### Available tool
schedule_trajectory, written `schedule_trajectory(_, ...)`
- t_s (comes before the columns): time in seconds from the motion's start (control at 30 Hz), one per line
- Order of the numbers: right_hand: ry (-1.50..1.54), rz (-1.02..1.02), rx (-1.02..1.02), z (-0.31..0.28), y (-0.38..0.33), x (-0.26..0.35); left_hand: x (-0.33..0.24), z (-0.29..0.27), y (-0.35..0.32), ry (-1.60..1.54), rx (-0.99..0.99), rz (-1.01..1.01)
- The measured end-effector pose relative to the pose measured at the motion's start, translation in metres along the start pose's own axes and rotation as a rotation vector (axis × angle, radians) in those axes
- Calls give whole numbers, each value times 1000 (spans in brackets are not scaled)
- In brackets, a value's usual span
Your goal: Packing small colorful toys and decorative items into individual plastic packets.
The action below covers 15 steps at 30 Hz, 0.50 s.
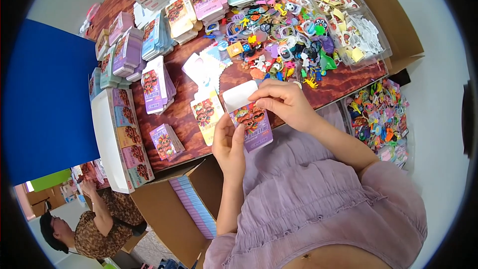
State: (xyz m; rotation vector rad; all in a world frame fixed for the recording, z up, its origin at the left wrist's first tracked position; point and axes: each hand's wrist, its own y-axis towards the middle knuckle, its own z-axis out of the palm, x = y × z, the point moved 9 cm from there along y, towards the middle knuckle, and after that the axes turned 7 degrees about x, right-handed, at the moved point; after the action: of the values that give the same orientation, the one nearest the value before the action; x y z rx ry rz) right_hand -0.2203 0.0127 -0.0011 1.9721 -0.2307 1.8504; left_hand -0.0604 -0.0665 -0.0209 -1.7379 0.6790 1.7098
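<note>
Between my hands is a flat purple printed packet (258,132) with a cartoon picture and a white flap (239,96) standing up at its top. My left hand (230,144) pinches the packet's left edge with thumb and fingers. My right hand (288,100) is closed on the flap's right end, thumb below and fingers above. Just left of them a yellow printed packet (207,122) lies on the table, its white flap raised. Behind it are white and pale-blue paper pieces (209,67). Whether anything is inside the purple packet is hidden.
Stacks of packets, such as a purple stack (155,87), line the table's left and back. A heap of small colourful toys (279,40) spreads behind my right hand, beside a clear tray (381,52). Below are a cardboard box (164,209) and a toy bin (376,119). Another person (102,224) works lower left.
</note>
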Motion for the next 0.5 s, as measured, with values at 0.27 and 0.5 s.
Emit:
schedule_trajectory(0.27,220,107,29,1,-5,7,-14,2,-5,42,100,-30)
schedule_trajectory(0.5,119,-95,184,10,-10,-1,-13,8,-6,-18,113,20)
